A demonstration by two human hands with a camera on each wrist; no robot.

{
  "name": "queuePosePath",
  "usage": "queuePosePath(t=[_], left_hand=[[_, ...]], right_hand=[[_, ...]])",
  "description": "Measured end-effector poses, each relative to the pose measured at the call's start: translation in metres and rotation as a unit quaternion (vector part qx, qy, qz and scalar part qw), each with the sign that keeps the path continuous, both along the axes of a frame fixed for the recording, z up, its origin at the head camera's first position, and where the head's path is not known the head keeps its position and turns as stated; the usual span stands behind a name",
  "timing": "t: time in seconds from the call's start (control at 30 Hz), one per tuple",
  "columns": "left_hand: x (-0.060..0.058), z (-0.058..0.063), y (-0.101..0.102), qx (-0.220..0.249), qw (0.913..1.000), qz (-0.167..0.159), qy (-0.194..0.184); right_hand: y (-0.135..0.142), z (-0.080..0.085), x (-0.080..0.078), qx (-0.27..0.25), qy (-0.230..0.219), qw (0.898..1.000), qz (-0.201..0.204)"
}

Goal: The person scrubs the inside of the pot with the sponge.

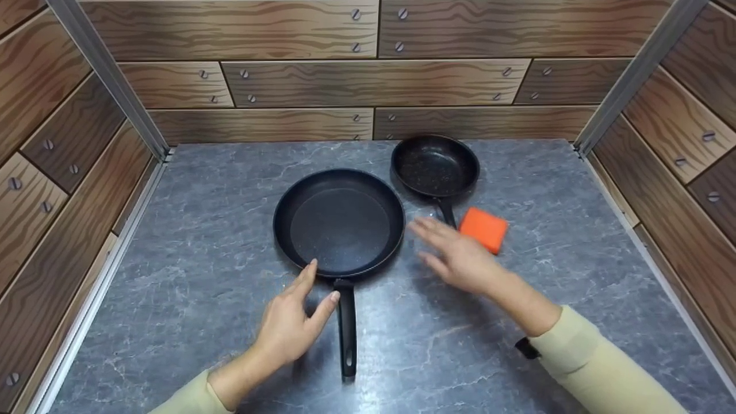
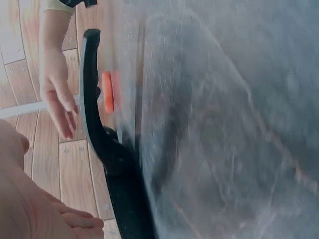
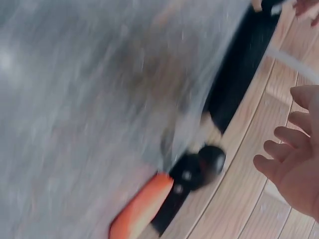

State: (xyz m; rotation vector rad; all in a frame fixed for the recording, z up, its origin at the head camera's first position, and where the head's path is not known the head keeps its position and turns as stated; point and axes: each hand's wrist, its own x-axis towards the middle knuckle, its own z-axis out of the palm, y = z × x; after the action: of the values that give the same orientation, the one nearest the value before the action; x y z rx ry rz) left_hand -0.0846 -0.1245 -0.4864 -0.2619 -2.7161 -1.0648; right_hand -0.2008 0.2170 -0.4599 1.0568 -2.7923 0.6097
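Note:
A large black frying pan (image 1: 345,224) lies on the grey marbled tabletop, its handle (image 1: 348,333) pointing toward me. My left hand (image 1: 290,322) hovers beside that handle with fingers extended, the index fingertip overlapping the pan's near rim in the head view. To the right of the pan my right hand (image 1: 460,256) is held over the table, fingers straight and holding nothing. Behind it sits a smaller black frying pan (image 1: 435,167), its handle partly hidden by the right hand. An orange sponge-like block (image 1: 484,229) lies next to that handle. Both palms look bare in the wrist views.
Wood-patterned panels (image 1: 374,83) enclose the table at the back and both sides. Metal frame strips (image 1: 103,75) run along the corners and side edges. The grey tabletop (image 1: 190,230) stretches left of the large pan.

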Motion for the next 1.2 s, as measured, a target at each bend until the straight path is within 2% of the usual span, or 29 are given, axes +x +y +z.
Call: queuePosePath(t=[0.2,0.33,0.47,0.57,0.8,1.1,1.2], left_hand=[[0.001,-0.002,0.005,0.070,0.9973,0.006,-0.024],[0.002,-0.004,0.009,0.127,0.9897,0.011,-0.067],[0.002,-0.006,0.015,0.205,0.9707,0.013,-0.124],[0.001,-0.008,0.018,0.248,0.9564,0.017,-0.154],[-0.003,-0.017,0.025,0.298,0.9362,0.021,-0.185],[-0.007,-0.035,0.038,0.403,0.8896,0.026,-0.213],[-0.009,-0.040,0.040,0.426,0.8779,0.022,-0.218]], right_hand=[[0.039,0.008,-0.021,-0.063,0.044,0.996,-0.052],[0.067,0.004,-0.037,-0.091,0.055,0.990,-0.091],[0.091,-0.004,-0.050,-0.095,0.043,0.986,-0.127],[0.105,-0.011,-0.055,-0.082,0.024,0.985,-0.148],[0.123,-0.025,-0.062,-0.042,-0.021,0.987,-0.156],[0.130,-0.036,-0.066,-0.024,-0.091,0.984,-0.152],[0.131,-0.040,-0.066,-0.020,-0.110,0.982,-0.151]])
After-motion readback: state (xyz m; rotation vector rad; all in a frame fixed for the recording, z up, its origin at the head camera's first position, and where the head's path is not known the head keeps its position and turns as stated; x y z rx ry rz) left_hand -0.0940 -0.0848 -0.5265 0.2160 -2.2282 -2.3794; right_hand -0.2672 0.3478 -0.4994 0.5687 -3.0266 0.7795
